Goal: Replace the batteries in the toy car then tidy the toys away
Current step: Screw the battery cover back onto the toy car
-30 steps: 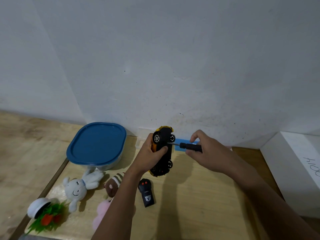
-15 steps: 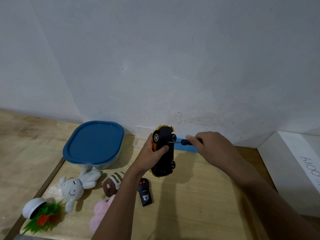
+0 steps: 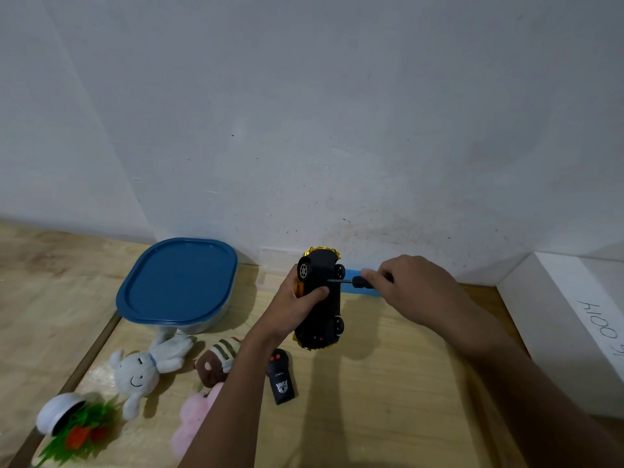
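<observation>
Toy car gripped underside-out by left hand at frame centre, above desk; screwdriver pinched in right hand, tip at chassis. Blue-lidded container centre left, closed, contents hidden.

right hand rolled over screwdriver, seemingly twisting

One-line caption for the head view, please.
Left hand holds the toy car underside out while the right hand sets a screwdriver against its base.
</observation>
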The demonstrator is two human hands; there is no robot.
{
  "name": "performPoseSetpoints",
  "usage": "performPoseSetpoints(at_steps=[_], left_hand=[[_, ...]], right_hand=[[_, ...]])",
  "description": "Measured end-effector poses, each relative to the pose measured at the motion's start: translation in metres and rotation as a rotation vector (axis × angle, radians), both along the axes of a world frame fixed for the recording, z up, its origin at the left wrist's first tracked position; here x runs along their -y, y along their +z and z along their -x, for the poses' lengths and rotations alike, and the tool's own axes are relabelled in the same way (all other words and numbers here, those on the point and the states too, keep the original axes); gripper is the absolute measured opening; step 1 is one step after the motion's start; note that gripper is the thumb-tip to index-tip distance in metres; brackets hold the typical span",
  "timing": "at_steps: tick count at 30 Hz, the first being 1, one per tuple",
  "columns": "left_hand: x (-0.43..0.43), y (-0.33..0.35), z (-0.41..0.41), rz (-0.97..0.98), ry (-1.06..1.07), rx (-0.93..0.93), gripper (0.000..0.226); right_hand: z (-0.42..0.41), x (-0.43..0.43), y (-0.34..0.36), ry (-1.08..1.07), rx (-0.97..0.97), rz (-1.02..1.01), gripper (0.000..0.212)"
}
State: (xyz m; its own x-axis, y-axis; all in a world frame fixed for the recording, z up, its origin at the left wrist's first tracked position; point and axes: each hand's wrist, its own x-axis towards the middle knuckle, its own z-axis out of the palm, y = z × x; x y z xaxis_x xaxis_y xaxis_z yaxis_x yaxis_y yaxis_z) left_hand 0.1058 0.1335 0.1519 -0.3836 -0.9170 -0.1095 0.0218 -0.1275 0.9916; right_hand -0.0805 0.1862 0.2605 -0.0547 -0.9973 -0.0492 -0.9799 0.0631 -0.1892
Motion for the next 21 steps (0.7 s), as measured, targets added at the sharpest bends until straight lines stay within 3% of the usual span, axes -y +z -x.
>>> performPoseSetpoints(at_steps=[3, 7, 11, 16, 21], left_hand=[[0.001, 0.001, 0.000, 0.001, -0.006, 0.008, 0.042], [0.003, 0.002, 0.000, -0.005, -0.009, 0.011, 0.042], [0.003, 0.003, 0.001, -0.015, -0.022, -0.002, 0.040], [0.001, 0.001, 0.004, -0.074, -0.047, -0.063, 0.033], [0.002, 0.002, 0.004, -0.184, -0.033, -0.153, 0.035]], right_hand=[[0.000, -0.003, -0.005, -0.006, 0.101, -0.030, 0.029], [0.002, -0.007, -0.006, 0.009, 0.163, -0.076, 0.025], [0.002, -0.005, -0.002, -0.066, 0.247, 0.006, 0.024], [-0.001, -0.007, 0.001, -0.088, 0.108, 0.030, 0.044], [0.005, -0.011, 0.003, -0.035, 0.196, -0.089, 0.027]])
